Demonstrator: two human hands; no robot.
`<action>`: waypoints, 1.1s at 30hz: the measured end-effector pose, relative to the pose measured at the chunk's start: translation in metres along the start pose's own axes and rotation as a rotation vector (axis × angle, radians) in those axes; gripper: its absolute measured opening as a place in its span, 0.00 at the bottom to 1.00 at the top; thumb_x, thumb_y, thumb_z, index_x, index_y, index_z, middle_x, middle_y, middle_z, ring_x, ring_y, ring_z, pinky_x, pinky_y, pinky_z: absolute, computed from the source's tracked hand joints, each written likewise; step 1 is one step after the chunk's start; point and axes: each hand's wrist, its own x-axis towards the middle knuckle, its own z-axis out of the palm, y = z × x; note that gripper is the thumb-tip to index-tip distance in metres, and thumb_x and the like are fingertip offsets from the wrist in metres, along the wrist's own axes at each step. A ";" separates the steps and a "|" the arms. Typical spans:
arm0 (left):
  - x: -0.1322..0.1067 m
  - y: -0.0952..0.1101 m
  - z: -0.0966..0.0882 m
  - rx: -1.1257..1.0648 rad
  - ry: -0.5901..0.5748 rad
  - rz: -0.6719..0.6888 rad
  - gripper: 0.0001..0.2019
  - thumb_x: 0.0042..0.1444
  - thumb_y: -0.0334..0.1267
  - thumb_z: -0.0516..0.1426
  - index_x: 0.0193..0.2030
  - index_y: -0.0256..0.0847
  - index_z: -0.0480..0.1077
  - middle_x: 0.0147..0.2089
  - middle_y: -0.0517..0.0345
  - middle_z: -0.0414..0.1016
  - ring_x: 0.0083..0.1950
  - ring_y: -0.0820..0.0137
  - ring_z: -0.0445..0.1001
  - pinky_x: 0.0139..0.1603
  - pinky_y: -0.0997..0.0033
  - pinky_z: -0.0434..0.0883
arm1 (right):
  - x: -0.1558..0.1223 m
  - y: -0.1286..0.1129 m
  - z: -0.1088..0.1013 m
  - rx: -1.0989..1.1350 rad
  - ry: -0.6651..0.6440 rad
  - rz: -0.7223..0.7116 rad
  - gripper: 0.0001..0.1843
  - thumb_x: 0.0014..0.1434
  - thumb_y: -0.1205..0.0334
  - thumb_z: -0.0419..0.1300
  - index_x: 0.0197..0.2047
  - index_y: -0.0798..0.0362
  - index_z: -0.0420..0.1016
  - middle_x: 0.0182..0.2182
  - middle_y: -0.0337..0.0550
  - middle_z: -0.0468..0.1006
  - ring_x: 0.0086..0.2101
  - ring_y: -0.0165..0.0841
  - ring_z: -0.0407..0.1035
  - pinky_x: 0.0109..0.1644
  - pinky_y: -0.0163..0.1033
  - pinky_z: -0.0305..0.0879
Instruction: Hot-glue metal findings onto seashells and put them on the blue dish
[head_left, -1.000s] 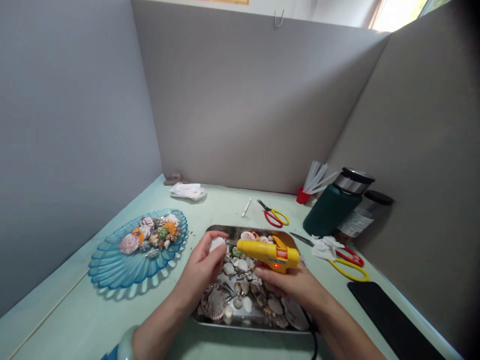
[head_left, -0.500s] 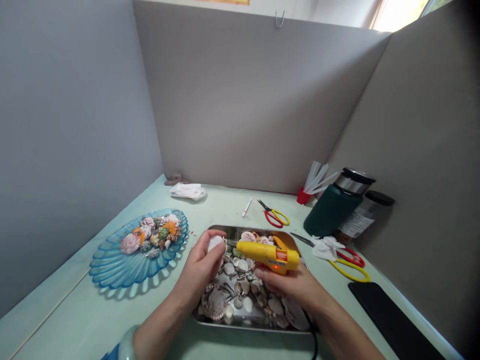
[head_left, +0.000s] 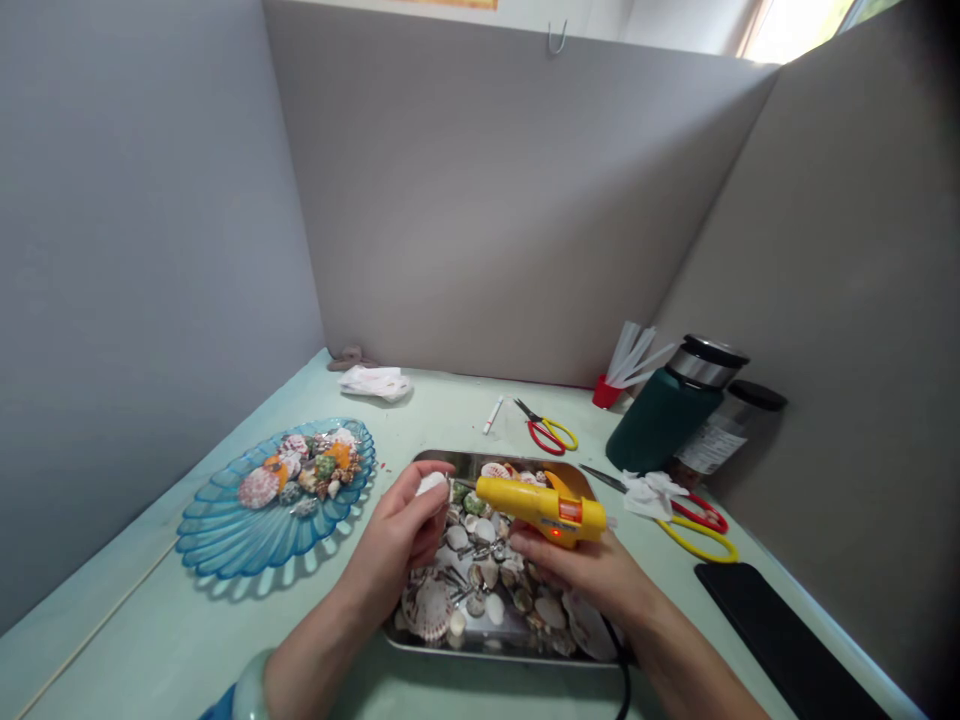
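In my left hand (head_left: 409,515) a small white shell (head_left: 432,485) is pinched between thumb and fingers, partly covered by them. My right hand (head_left: 562,560) grips a yellow hot glue gun (head_left: 536,505) with its red light lit. The gun's metal nozzle points left and reaches the shell's edge; whether it touches cannot be made out. Below both hands lies a metal tray (head_left: 510,655) holding many shells and small metal clips. A large ribbed scallop shell (head_left: 427,608) rests at the tray's near left.
A blue shell-shaped dish (head_left: 247,545) with colourful shells stands left. Small scissors (head_left: 551,432) lie behind the tray. At right are large scissors (head_left: 701,540), crumpled tissue (head_left: 651,494), a green bottle (head_left: 660,420), a jar (head_left: 716,435), a red cup of glue sticks (head_left: 606,392) and a black slab (head_left: 780,635).
The glue gun has shifted slightly right. My left thumb and fingers have turned the white shell a little, so less of it shows.
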 end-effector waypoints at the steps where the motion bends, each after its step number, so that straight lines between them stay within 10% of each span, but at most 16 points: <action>1: 0.000 0.000 0.000 0.020 0.004 0.005 0.10 0.58 0.41 0.53 0.46 0.44 0.62 0.18 0.73 0.47 0.18 0.79 0.40 0.17 0.78 0.40 | 0.000 0.000 0.000 0.004 -0.002 -0.001 0.13 0.49 0.54 0.67 0.36 0.53 0.76 0.22 0.35 0.69 0.22 0.27 0.62 0.23 0.31 0.58; 33: -0.005 -0.002 0.004 0.266 0.120 0.112 0.16 0.58 0.39 0.49 0.53 0.44 0.63 0.21 0.70 0.51 0.21 0.77 0.50 0.20 0.80 0.51 | 0.002 0.004 0.001 -0.039 0.029 0.004 0.14 0.47 0.54 0.67 0.34 0.55 0.76 0.16 0.33 0.66 0.17 0.25 0.58 0.19 0.31 0.54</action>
